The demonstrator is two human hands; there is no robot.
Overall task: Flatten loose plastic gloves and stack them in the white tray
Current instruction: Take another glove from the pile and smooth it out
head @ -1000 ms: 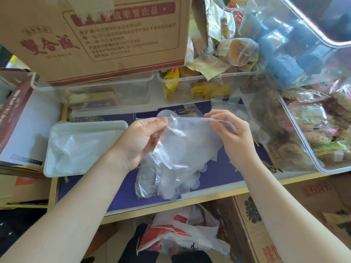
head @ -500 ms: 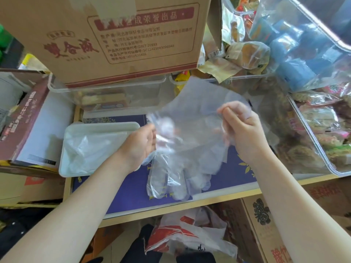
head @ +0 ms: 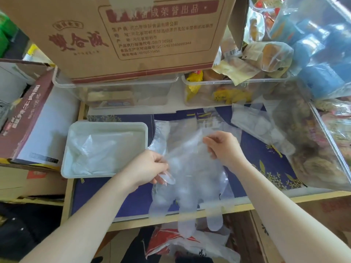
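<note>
- Plastic gloves, clear and thin, are held up as a loose bunch above the blue patterned surface, just right of the white tray; the glove fingers hang down past the wooden front edge of the shelf.
- The left hand is seen at the left side of the bunch, its fingers curled and pinching the film; part of one fingertip is covered by the plastic.
- The right hand is seen at the upper right of the bunch, its thumb and fingers closed on a fold of the film.
- Inside the white tray, a few flattened clear gloves are already laid.
- More loose clear gloves are seen lying farther back on the right, beside a clear bin of wrapped snacks.
- A cardboard box printed with red characters is seen above two clear containers at the back.
- A red-and-white plastic bag is seen below the shelf edge.
</note>
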